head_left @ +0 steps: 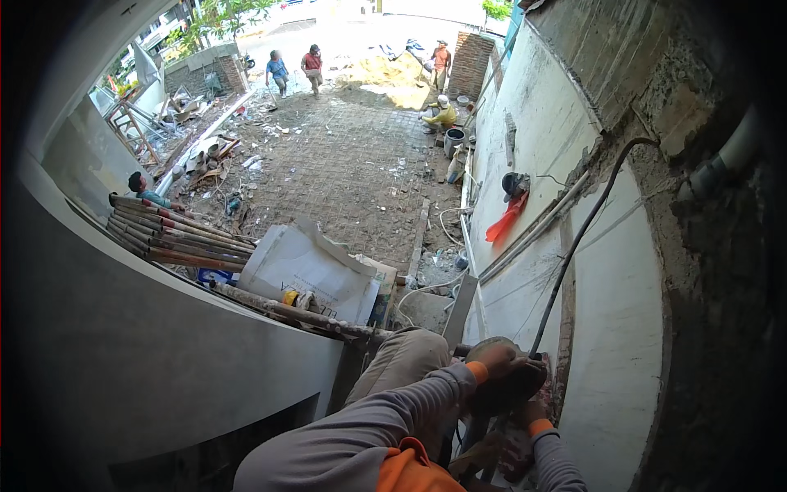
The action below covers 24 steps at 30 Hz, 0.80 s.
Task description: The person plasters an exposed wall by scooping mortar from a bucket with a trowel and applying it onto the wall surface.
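Observation:
My left hand (pixel 500 357) is closed at the upper part of a dark round object (pixel 498 394), beside the lower end of a black cable or hose (pixel 560 275); exactly what its fingers grip is hard to make out. Lower down, my right hand (pixel 533 412) is against or under the round object's right edge, its fingers mostly hidden. My bent knee (pixel 407 350) rests near a rough horizontal pole (pixel 279 309), left of a flat upright board (pixel 461 310).
A stack of poles (pixel 176 236) and white boards (pixel 307 271) lie beside the curved wall (pixel 164 344). Below is a rough yard (pixel 328 164) with debris and several people. A white wall (pixel 607 344) with pipes, an orange cloth (pixel 504 220) and a broken edge runs along the right.

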Available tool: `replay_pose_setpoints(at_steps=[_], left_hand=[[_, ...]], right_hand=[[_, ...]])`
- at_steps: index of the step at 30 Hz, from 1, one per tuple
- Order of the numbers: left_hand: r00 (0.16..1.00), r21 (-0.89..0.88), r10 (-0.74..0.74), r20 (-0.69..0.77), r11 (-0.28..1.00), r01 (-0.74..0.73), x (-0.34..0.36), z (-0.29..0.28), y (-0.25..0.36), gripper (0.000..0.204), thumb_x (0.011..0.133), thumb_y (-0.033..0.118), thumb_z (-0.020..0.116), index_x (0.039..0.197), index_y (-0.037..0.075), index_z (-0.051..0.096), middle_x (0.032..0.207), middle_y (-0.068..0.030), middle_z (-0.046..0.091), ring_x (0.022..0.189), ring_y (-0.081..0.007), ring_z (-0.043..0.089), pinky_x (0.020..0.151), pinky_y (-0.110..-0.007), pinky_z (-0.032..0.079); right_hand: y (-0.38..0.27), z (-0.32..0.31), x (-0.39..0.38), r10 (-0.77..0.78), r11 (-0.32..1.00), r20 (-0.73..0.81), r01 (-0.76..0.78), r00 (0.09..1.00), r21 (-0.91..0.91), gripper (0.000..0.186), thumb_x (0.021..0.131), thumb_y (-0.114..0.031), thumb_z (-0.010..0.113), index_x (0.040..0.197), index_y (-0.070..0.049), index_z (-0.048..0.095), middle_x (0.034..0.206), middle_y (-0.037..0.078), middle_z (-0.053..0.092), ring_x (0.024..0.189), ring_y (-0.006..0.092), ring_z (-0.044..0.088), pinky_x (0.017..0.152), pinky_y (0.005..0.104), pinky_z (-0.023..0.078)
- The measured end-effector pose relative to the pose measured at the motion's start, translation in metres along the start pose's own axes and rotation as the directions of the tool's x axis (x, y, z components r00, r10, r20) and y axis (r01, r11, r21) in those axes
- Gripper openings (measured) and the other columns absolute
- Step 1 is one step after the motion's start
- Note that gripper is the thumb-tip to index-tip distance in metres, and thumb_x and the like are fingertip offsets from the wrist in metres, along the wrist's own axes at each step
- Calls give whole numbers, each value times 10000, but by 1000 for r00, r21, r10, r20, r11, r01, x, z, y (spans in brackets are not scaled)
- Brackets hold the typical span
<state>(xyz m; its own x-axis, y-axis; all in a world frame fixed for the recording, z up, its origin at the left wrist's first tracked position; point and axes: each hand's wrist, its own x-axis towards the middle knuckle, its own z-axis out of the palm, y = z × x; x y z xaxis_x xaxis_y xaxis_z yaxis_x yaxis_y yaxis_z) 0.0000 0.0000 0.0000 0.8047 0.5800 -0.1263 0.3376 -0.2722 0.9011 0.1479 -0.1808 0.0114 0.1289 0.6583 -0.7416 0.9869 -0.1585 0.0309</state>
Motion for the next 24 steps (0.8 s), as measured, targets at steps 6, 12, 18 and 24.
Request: replay_pose_setpoints(at_steps=[6,12,18,24], left_hand=[[995,16,49,-87,999,-48,-1,-4,2,601,881,536,495,714,-16,663,693,-238,600,648,-395,576,655,-459,435],[998,5,13,-66,1000,-13,0,0,-5,611,881,540,487,737,-26,665,735,-228,625,679,-395,586,661,-470,432],[997,15,29,-78,999,-28,1,3,0,585,886,522,496,723,-14,666,709,-250,598,661,-411,572,654,-472,429],[996,-9,28,-79,1000,-29,3,4,1,581,891,514,492,720,-13,666,708,-248,601,670,-408,579,659,-472,432]], right_hand=[[-6,6,6,215,976,-115,-208,970,71,300,819,-313,540,978,-99,677,938,201,675,893,341,661,788,461,525],[-12,13,1,209,975,-55,-204,976,87,374,843,-362,514,1034,-73,658,1011,195,663,942,343,649,802,458,513],[-23,35,-1,169,970,-41,-159,985,183,365,821,-363,546,1026,-83,658,971,201,668,908,347,649,793,438,518],[-45,46,3,98,982,-222,-59,970,177,376,804,-394,581,1021,-97,660,955,183,671,888,352,649,778,446,513]])
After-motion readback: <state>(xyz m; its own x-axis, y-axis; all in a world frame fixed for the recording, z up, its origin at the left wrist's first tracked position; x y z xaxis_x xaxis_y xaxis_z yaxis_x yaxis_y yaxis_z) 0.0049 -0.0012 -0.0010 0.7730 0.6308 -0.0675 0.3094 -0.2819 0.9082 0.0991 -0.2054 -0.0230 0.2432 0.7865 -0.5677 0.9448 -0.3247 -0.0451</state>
